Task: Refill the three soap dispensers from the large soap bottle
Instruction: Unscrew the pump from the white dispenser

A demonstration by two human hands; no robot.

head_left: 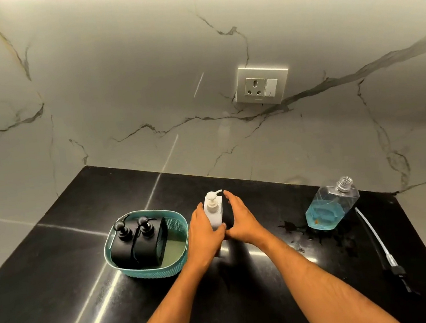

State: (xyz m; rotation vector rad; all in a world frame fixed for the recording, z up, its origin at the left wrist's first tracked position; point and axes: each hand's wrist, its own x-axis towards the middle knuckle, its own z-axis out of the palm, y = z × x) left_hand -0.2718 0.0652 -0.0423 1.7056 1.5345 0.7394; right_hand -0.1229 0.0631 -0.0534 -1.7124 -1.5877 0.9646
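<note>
A white pump dispenser [214,211] stands upright on the black counter [76,299], its pump head on. My left hand [204,227] presses against its left side, thumb across the lower front. My right hand [240,218] is just to the right, fingers straight, with a dark gap between palm and dispenser; only the thumb reaches the base. Two black pump dispensers [138,240] stand side by side in a teal basket [184,261] on the left. The large clear soap bottle [330,206], about half full of blue liquid, stands uncapped at the right.
A pump with a long clear tube and black head [377,240] lies on the counter right of the large bottle. Wet drops [289,225] spot the counter between bottle and hands. A wall socket [261,85] sits on the marble backsplash. The counter's right edge runs close to the tube.
</note>
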